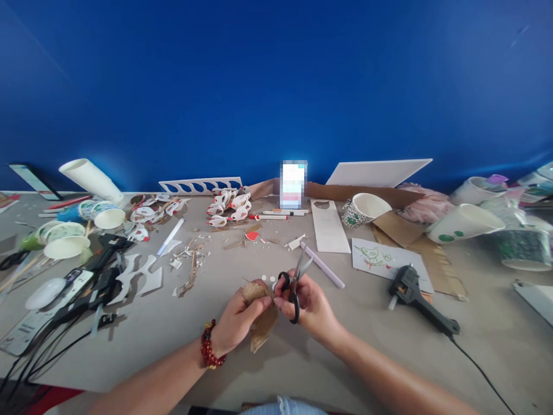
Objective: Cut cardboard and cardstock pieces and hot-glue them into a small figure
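My left hand is closed on a brown piece of cardboard, with the thumb pressed on its upper face and a lower flap hanging toward me. Close beside it, my right hand holds black-handled scissors, their slightly parted blades pointing up and away from the cardboard. The fingertips of my right hand meet the cardboard's right edge; whether they pinch it I cannot make out. A few small white discs lie on the table just beyond my hands.
A black glue gun lies at right, its cord trailing frontward. Several white-and-red cutouts stand behind scattered scraps. Paper cups and a lit screen stand at the back. At left are a power strip and cables.
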Demonstrator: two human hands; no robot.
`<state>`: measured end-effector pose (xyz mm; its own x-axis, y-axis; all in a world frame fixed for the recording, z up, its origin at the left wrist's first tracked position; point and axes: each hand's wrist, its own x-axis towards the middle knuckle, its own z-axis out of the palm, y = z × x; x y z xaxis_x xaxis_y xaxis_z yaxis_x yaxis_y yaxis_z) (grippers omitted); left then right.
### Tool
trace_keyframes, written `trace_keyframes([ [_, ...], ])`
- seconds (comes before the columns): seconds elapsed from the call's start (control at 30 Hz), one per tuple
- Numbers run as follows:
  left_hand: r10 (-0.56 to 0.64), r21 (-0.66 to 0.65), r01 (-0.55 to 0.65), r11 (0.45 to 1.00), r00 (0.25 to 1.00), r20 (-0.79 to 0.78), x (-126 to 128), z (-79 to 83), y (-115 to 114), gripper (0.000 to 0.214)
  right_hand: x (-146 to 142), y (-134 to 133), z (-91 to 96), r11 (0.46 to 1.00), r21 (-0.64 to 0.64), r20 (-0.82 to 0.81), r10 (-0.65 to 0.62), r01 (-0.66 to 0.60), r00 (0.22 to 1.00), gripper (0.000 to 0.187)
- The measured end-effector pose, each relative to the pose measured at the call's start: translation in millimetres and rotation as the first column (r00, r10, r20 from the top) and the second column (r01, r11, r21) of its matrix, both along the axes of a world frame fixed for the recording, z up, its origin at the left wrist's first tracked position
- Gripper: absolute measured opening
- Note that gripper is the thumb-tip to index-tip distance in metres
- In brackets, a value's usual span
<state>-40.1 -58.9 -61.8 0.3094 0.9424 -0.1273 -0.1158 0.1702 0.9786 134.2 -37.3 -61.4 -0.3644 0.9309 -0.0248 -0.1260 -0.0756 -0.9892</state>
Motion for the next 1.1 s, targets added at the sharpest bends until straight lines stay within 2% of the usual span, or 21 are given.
trace_keyframes([
  [0.2,0.024,-0.043,-0.023,0.999,1.0,0.02,-1,-5.8,-2,0.028,-1,-1,1.1,1.0,-0.01,-0.005,0.002,-0.002,1.0,0.024],
  [0.47,0.007,-0.052,-0.006,0.999,1.0,0.02,0,0.9,0,0.029,-1,-1,3.0,1.0,-0.021,-0.01,-0.001,0.001,1.0,0.022],
  [0.63,0.0,-0.006,0.0,1.0,1.0,-0.009,1,1.3,-1,0.028,-3,-1,2.1,0.999,-0.034,0.014,-0.023,0.024,1.0,0.023],
  [0.8,-0.069,0.017,0.071,0.997,0.99,-0.123,-7,13.1,3,0.028,0,3,4.4,0.999,-0.039,0.006,0.033,-0.032,0.999,0.023],
  [0.93,-0.065,0.044,0.075,0.996,0.975,-0.212,-21,29.1,11,0.024,4,7,9.2,0.993,-0.027,0.054,0.115,-0.113,0.992,0.018],
  [1.1,-0.153,0.18,0.255,0.95,0.884,-0.441,-26,41.1,17,0.008,5,8,7.6,0.976,0.055,0.223,0.192,-0.209,0.956,0.017],
])
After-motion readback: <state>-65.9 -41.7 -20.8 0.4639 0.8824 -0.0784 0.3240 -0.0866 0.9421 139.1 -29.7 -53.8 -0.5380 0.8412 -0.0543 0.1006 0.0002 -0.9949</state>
